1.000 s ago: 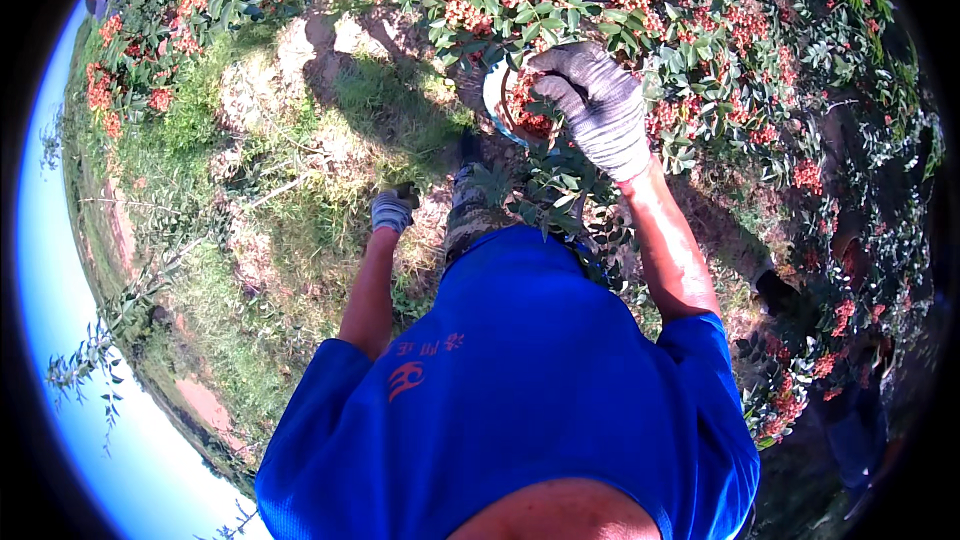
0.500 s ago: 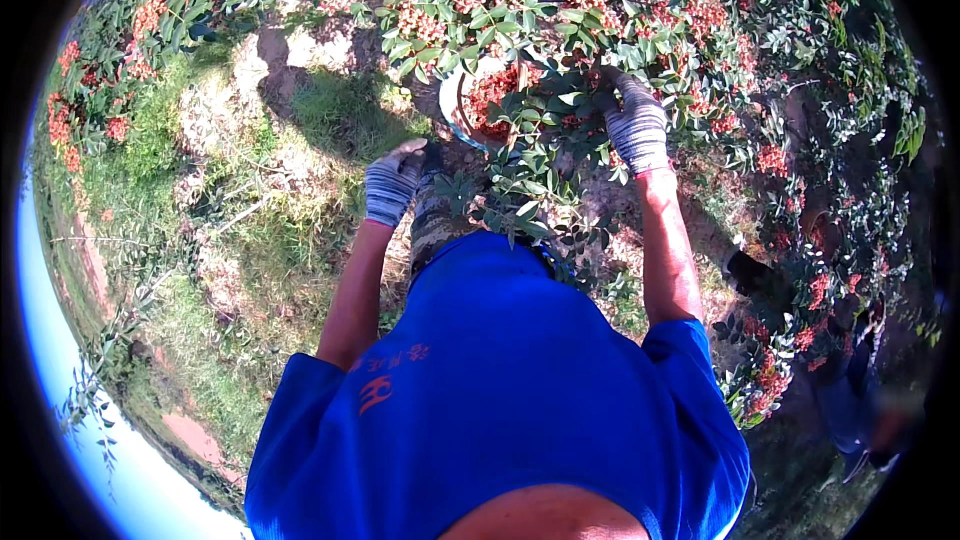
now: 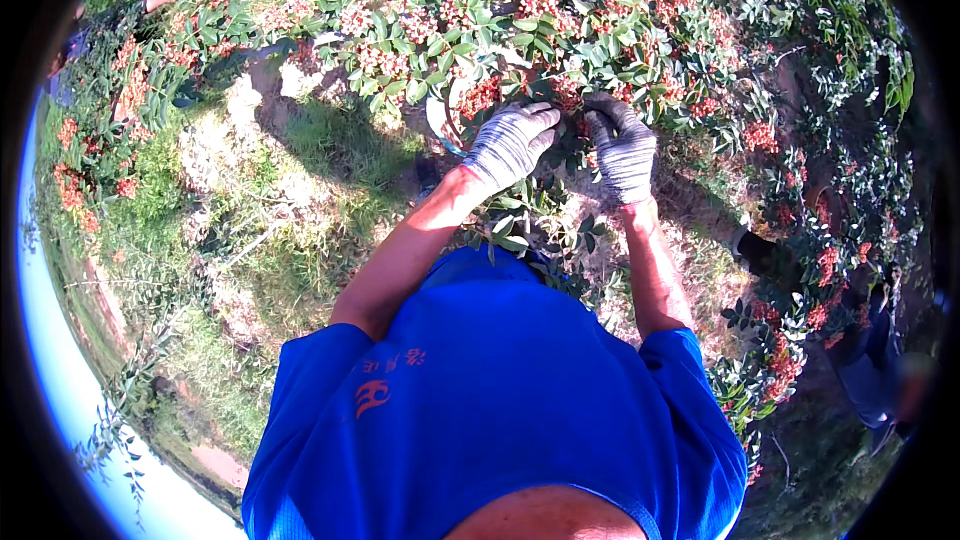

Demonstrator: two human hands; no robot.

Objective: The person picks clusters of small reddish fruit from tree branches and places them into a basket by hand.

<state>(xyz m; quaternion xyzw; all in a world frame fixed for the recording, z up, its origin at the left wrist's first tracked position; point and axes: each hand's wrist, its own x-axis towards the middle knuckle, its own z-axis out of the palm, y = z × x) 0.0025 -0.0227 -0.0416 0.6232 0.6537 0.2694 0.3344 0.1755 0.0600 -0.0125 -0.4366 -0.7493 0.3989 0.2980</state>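
The fingers (image 3: 538, 118) of the left hand (image 3: 508, 145), in a grey knit glove, curl down into the leafy branch (image 3: 560, 155), their tips lost among the foliage, so I cannot tell whether they pinch a sprig or only press the leaves aside. The right hand (image 3: 624, 152), gloved the same way, has its fingers (image 3: 608, 120) bent into the same patch, close beside the left; whether anything sits inside them is also hidden.

Just above both hands hangs a cluster of red berries (image 3: 482, 95), and behind it shows the pale rim of a container (image 3: 437, 120), mostly screened by leaves, with red showing inside it. From that I judge some berries are already gathered, though how full it is cannot be seen.

Outward, the bush (image 3: 600, 20) spreads across the top and down the right side, heavy with red clusters everywhere. A great deal looks unpicked, so by my reckoning the work is far from finished.

Below the hands are bare forearms and a blue shirt (image 3: 490, 410). To the left lies sunlit grass (image 3: 250, 230); at the far right edge another person (image 3: 880, 380) stands in shade
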